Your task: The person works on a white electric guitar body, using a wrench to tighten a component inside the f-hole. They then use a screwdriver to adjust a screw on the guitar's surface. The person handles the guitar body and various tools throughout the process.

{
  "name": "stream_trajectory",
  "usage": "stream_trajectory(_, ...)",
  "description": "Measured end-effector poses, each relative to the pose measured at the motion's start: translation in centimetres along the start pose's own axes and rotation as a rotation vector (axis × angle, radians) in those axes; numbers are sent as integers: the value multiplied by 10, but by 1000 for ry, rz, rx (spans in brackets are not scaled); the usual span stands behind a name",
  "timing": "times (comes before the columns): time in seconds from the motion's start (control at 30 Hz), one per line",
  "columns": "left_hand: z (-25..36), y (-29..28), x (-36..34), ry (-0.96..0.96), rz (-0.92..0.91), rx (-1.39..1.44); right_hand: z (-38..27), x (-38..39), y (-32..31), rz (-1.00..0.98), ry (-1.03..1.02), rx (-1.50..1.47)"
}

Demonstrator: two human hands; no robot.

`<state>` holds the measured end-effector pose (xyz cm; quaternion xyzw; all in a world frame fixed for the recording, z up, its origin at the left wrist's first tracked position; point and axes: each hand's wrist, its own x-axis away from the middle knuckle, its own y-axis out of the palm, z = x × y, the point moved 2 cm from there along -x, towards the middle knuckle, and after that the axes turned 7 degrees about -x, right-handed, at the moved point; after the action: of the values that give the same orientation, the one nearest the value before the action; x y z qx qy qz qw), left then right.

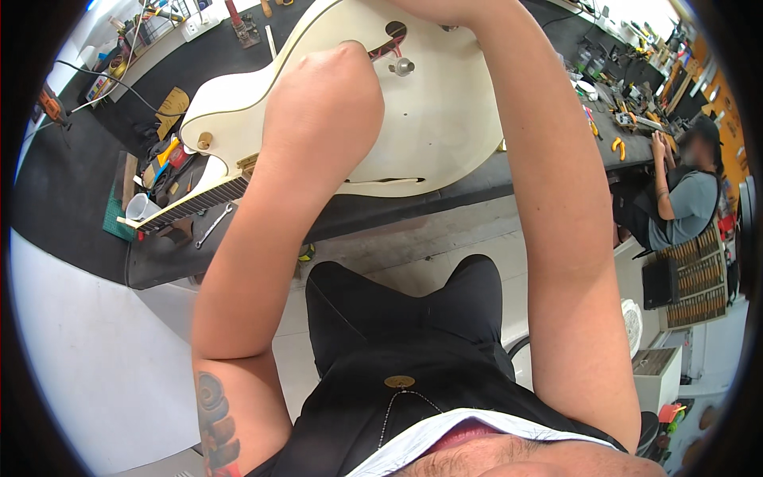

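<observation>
A cream hollow-body electric guitar [449, 127] lies on the bench, its fretted neck [195, 202] pointing to the lower left. My left hand [326, 103] is over the body, closed like a fist beside the upper sound hole [394, 32]; its fingertips and anything in them are hidden. From that hole a small round metal part [403, 67] hangs out on the top, with reddish wire next to it. My right hand [437, 9] reaches over the far side of the guitar, mostly cut off by the upper edge, so its fingers do not show.
A wrench [214, 226] and a clear plastic cup [141, 208] lie near the guitar's neck on the dark bench [71, 191]. Orange-handled pliers [618, 148] and many tools crowd the right side. Another person [690, 199] sits at the far right, hands on the bench.
</observation>
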<state>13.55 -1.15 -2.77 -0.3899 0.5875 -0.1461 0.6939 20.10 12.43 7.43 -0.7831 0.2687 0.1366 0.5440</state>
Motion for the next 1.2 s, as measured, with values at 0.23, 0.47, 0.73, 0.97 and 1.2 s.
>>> stream_trajectory(0.23,3,3,2,-57,19,-3,5,8,-6,-20,-92,-51)
stream_trajectory(0.47,-1,12,4,-110,21,40,-2,8,-6,-72,-43,2)
stream_trajectory(0.73,-3,20,3,-192,57,277,6,3,-7,-107,-41,48)
stream_trajectory(0.97,-5,25,4,-176,109,338,7,5,-8,-109,-36,40)
stream_trajectory(1.2,-8,27,9,-288,83,453,7,3,-6,-117,-46,46)
